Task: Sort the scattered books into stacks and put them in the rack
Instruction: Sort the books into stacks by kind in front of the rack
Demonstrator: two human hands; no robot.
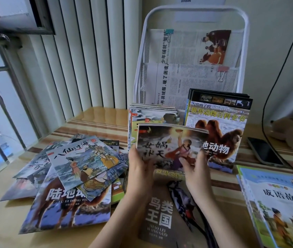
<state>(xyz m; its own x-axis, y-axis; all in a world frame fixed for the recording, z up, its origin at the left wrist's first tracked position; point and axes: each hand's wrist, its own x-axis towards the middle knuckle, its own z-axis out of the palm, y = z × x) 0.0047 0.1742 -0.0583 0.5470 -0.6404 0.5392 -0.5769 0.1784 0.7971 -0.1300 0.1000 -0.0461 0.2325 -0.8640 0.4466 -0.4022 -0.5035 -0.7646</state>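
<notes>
Fingers (139, 163) of both hands: curled on one thin book (169, 145), left hand (138, 169) and right hand (196, 169) at its lower corners, held upright. Rack (192, 18): behind. Matching stack (152, 113): just beyond. Advice: square its edges, slide it in front. Loose pile (66, 176): left, on surface (97, 119).

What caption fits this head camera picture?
Both hands hold a thin picture book in front of the white rack, scattered books alongside.
</notes>
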